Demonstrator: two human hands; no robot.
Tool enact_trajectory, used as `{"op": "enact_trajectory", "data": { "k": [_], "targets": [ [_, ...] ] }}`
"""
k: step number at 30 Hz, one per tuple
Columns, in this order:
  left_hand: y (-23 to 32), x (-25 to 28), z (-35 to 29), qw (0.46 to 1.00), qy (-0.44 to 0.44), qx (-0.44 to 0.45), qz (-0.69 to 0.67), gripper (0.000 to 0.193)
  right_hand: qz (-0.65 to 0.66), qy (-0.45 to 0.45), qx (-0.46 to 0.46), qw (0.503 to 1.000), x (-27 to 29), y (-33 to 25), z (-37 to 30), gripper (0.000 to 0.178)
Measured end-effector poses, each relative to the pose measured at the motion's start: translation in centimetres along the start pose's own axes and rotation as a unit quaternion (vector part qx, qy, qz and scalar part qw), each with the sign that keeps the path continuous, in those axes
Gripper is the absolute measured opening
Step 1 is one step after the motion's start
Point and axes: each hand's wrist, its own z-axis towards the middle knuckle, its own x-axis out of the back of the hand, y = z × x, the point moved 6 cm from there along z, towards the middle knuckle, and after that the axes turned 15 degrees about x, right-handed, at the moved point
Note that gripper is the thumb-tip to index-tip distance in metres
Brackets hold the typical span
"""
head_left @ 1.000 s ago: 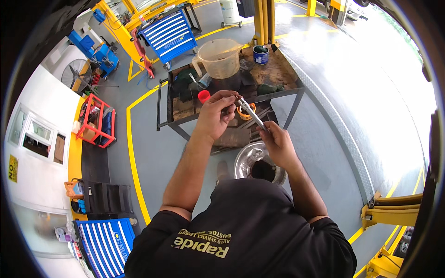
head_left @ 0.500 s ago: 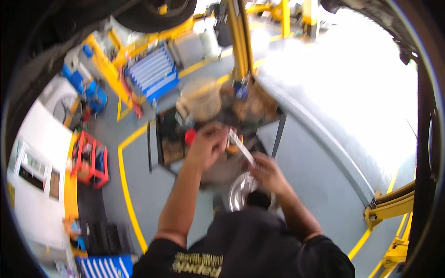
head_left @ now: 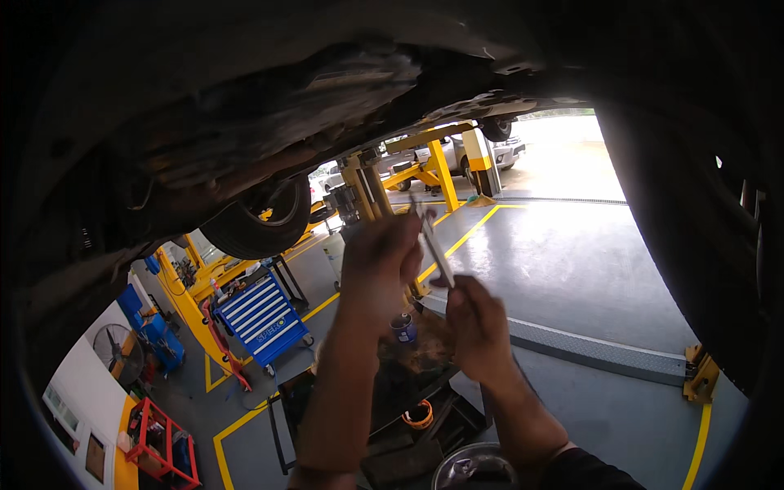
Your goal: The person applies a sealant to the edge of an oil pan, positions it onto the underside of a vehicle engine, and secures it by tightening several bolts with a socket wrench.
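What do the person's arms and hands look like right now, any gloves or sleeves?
Both hands are bare, no gloves: left hand, right hand. The forearms are bare too. A dark sleeve edge shows at the right arm near the lower rim. No watch or rings can be made out.

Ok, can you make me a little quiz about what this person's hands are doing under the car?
1. True or false: both hands hold the same silvery metal tool.
2. Which hand is higher in the picture?
A. the left hand
B. the right hand
C. they are level
3. Fill in: the blue tool cabinet on the floor has white ____ across its front.

Key:
1. True. The left hand grips near the top end, the right hand near the lower end.
2. A.
3. stripes.
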Motion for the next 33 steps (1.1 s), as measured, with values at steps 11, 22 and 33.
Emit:
{"op": "enact_trajectory", "data": {
  "k": [11,22,33],
  "targets": [
    [9.7,-7.3,3.7,0.978,-0.13,-0.141,0.08,0.018,-0.049,0.145,0.137,0.979,2.3,-5.1,8.5,0.024],
    [10.7,-7.8,4.0,0.977,-0.176,-0.119,0.03,0.019,-0.069,0.142,0.126,0.979,2.8,-6.5,9.8,0.027],
    [11.0,-8.0,4.3,0.978,-0.157,-0.128,0.043,0.022,0.535,0.024,-0.004,0.845,1.4,-5.9,10.0,0.028]
  ]
}}
